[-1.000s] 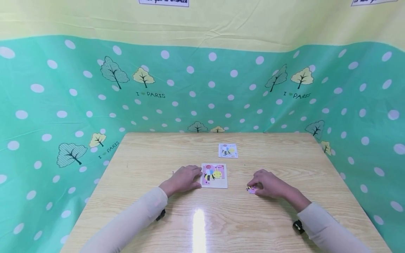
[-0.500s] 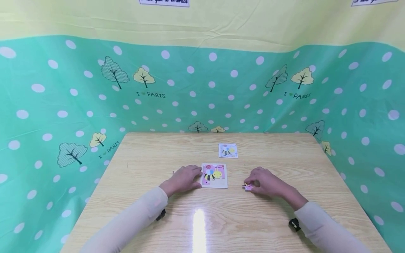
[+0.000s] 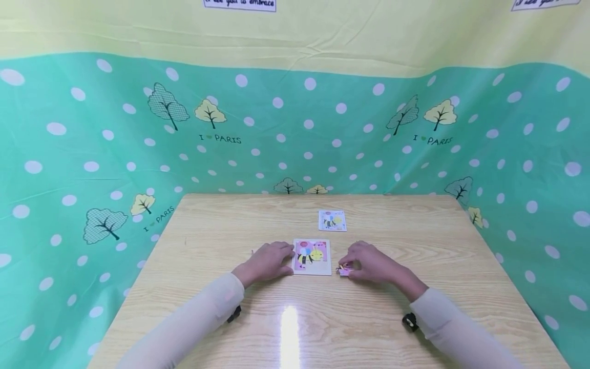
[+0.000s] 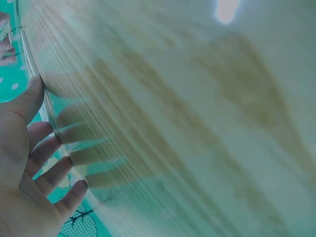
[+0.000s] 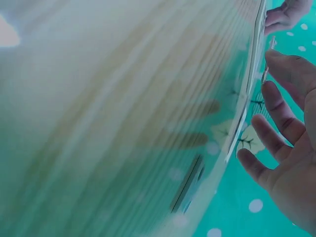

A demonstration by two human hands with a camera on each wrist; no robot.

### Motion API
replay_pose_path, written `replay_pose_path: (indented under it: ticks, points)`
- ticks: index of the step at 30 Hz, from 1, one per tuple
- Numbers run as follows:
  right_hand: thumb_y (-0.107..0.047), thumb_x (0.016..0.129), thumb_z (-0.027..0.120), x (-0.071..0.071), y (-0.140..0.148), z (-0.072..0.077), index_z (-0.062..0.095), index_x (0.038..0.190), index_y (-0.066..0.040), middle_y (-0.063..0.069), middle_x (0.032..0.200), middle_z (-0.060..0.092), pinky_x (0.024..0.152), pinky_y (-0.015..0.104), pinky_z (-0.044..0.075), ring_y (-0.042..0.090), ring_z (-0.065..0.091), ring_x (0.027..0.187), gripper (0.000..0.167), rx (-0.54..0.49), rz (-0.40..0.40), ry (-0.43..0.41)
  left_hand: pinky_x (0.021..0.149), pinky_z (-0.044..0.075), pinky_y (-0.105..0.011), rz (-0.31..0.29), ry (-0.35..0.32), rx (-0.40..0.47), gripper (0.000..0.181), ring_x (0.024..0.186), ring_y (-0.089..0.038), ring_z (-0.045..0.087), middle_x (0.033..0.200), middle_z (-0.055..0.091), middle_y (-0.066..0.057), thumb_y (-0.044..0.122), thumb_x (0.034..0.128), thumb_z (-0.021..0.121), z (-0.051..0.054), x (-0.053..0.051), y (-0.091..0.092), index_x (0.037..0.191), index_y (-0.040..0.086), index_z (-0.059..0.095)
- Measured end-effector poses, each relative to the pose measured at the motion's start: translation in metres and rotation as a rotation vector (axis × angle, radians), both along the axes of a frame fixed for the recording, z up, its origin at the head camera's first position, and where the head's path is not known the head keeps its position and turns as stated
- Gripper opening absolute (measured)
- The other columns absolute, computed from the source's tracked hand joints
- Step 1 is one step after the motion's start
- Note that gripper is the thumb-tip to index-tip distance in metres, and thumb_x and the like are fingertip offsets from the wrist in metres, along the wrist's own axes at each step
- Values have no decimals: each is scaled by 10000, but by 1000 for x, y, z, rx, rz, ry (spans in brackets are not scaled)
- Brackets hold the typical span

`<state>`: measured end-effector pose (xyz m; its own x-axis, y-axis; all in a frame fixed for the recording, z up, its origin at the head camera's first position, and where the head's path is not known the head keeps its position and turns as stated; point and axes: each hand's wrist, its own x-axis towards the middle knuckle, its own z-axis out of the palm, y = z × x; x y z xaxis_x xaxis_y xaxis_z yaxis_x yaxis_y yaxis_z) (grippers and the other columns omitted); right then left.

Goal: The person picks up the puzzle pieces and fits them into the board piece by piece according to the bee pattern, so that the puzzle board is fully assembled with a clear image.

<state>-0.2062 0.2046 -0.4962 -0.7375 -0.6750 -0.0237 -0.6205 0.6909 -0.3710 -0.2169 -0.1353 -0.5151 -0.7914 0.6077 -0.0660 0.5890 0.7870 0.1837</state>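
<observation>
A square jigsaw puzzle board [image 3: 325,270] with a bee picture on pink lies flat near the middle of the table. At its left edge rests my left hand [image 3: 267,262], the fingertips and thumb touching the board's side. In the left wrist view, the fingers [image 4: 53,177] of that hand are loosely spread. My right hand [image 3: 374,264] is just right of the board, pinching a small pink and yellow puzzle piece [image 3: 344,272] between thumb and fingers. Edge-on, the piece [image 5: 272,44] appears as a thin strip in the right wrist view; the other fingers [image 5: 269,136] are extended.
Behind the board lies a smaller square card [image 3: 332,221] with a similar bee picture. A wooden table [image 3: 221,220] carries everything. Green dotted cloth [image 3: 295,138] hangs at the back and along both sides.
My right hand has moved left towards the board with the puzzle piece in its fingers. The left hand and the board have stayed in place.
</observation>
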Motion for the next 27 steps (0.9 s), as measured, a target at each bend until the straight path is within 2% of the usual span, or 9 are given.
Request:
replay_pose_path:
  ticks: [7, 15, 19, 27]
  points:
    - [-247, 853, 796, -6, -22, -3, 768, 1168, -234, -75, 1051, 715, 991, 440, 514, 156, 598, 1057, 317, 15, 23, 10, 1139, 464, -504, 8, -7, -2, 558, 1395, -282, 527, 1491, 573, -85, 500, 928, 697, 0, 1, 0, 1349, 138, 648]
    - [-288, 865, 791, -10, -47, -2, 757, 1195, -258, -70, 1098, 714, 1059, 449, 482, 169, 590, 1125, 333, 34, 14, -12, 1131, 471, -509, 3, 1, 0, 553, 1387, -289, 536, 1487, 576, -93, 496, 923, 703, -2, 0, -1, 1343, 141, 649]
    - [-280, 857, 800, -13, -58, -1, 764, 1176, -248, -56, 1108, 726, 1076, 456, 479, 192, 603, 1148, 322, 21, 32, -10, 1131, 472, -501, -2, 3, -2, 559, 1388, -284, 535, 1488, 575, -90, 506, 926, 695, -2, -1, -1, 1348, 143, 647]
    - [-307, 873, 783, -21, -75, -5, 755, 1206, -265, -78, 1148, 742, 1087, 448, 470, 194, 600, 1180, 337, 75, 81, 11, 1125, 477, -503, -9, 15, -10, 562, 1385, -285, 537, 1489, 575, -89, 512, 930, 688, -2, -2, 0, 1348, 139, 649]
